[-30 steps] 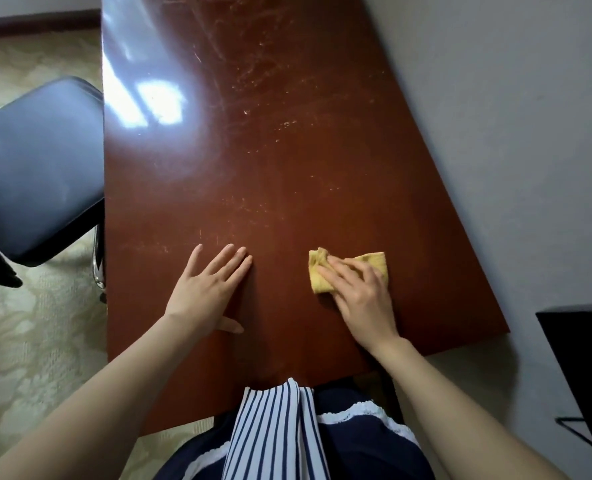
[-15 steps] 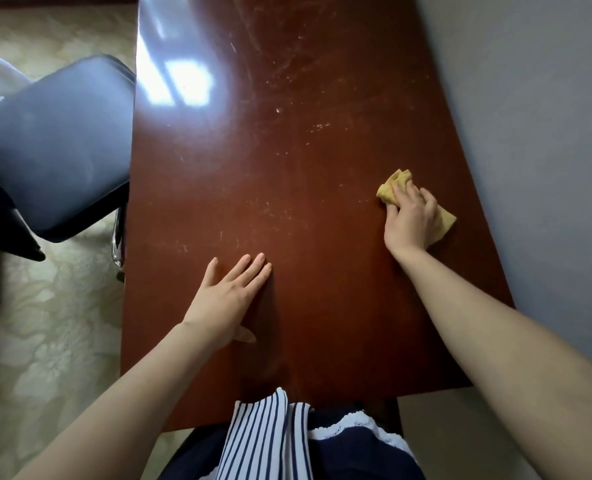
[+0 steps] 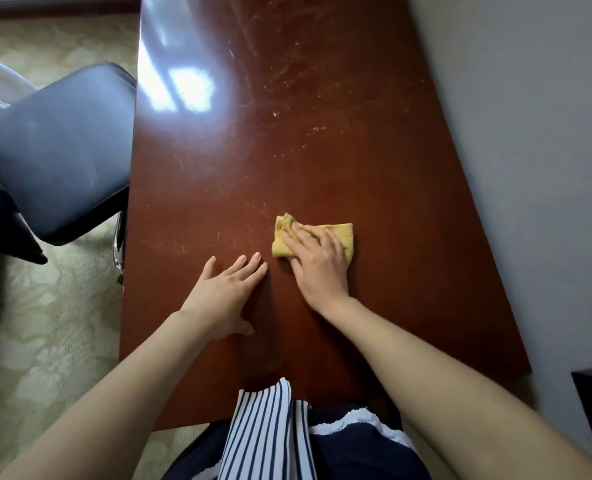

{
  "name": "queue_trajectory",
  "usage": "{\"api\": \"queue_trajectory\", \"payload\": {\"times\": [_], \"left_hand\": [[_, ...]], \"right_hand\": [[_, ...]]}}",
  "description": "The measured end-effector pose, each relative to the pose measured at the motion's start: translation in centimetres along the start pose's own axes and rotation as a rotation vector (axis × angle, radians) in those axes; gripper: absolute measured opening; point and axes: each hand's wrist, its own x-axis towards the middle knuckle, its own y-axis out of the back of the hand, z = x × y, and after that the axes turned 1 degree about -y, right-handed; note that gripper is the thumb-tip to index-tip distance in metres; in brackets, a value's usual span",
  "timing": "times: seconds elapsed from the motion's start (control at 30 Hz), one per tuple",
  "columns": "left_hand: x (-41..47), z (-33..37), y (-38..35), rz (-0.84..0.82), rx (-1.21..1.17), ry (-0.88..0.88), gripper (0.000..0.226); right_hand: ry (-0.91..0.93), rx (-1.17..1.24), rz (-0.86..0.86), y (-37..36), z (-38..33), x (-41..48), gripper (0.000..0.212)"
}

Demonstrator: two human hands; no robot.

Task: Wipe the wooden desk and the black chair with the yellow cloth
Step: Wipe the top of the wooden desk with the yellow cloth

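Pressing my right hand [image 3: 317, 268], fingers flat, on the yellow cloth [image 3: 336, 233] on the desk [image 3: 374, 168]; my left hand [image 3: 223, 292] rests released beside the cloth

This looks like a plain furnished room, perhaps a home study or a small office. A long, glossy wooden bench [image 3: 287, 150] stands with its right side along a bare grey wall [image 3: 530, 133]. To its left is a padded dark chair [image 3: 58, 150] on a shiny metal leg [image 3: 118, 244]. The floor [image 3: 45, 341] has a pale flower-patterned covering, with a dark skirting board [image 3: 55, 10] at the far end.
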Motion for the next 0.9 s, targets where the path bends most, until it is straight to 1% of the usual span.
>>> {"api": "queue_trajectory", "payload": {"times": [0.13,0.23,0.33,0.43,0.5,0.6,0.77,0.9], "left_hand": [[0.2,0.2,0.2,0.016,0.001,-0.005,0.101],[0.5,0.3,0.3,0.027,0.002,-0.006,0.094],[0.6,0.3,0.4,0.026,0.017,-0.015,0.089],[0.7,0.2,0.3,0.033,0.024,-0.024,0.089],[0.7,0.2,0.1,0.033,0.005,-0.025,0.091],[0.6,0.2,-0.1,0.033,-0.015,-0.021,0.092],[0.5,0.1,-0.2,0.037,-0.048,-0.019,0.092],[0.5,0.1,-0.3,0.032,-0.069,-0.01,0.093]], "right_hand": [[0.114,0.009,-0.005,0.9,1.3,-3.8,0.044],[0.093,0.001,0.062,1.7,3.4,-6.1,0.041],[-0.024,-0.012,0.145,2.9,5.9,-7.2,0.041],[-0.165,-0.028,0.211,4.2,8.8,-6.6,0.043],[-0.285,-0.034,0.22,4.9,10.5,-5.6,0.048],[-0.452,-0.027,0.193,5.9,12.0,-2.8,0.047],[-0.631,-0.051,0.209,7.0,13.9,2.9,0.042],[-0.81,0.003,0.257,6.8,14.2,6.8,0.04]]}}
